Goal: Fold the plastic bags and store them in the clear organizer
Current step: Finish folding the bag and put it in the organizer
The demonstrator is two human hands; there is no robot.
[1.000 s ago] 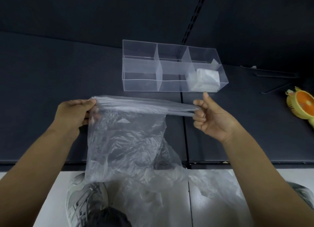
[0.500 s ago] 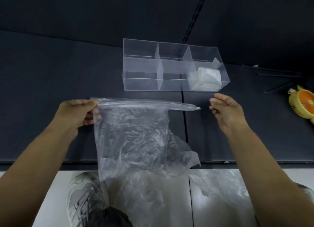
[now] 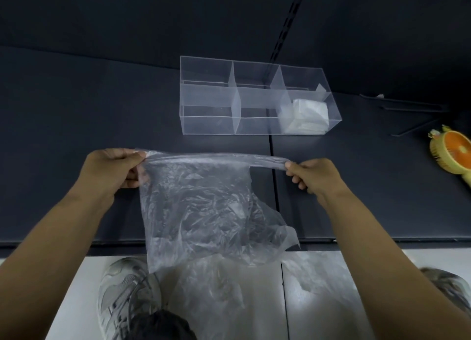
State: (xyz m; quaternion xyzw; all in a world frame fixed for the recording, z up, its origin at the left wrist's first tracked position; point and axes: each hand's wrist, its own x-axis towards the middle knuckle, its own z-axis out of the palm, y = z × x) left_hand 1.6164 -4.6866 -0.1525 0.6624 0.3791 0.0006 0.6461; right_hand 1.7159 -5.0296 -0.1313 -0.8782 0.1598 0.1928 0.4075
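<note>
Now, fold step: bag held taut above the dark grey tabletop (image 3: 76,141).
Crinkled translucent plastic bag (image 3: 204,207) hangs from its top edge, long axis left-right, body drooping toward the person, on the near side of the clear three-compartment acrylic organizer (image 3: 206,95). Left hand (image 3: 112,169) and right hand (image 3: 316,176) each pinch one end of that edge. Next, probably: lower it flat and fold.

A dark matte work surface (image 3: 76,161), made of two panels joined at a seam (image 3: 271,146), is seen bearing the clear organizer (image 3: 209,120), which is set across that seam toward the far side. Well apart, at the right edge, a yellow handheld fan (image 3: 456,148) with an orange-slice face is laid, with thin black rods (image 3: 407,101) lying behind it.
</note>
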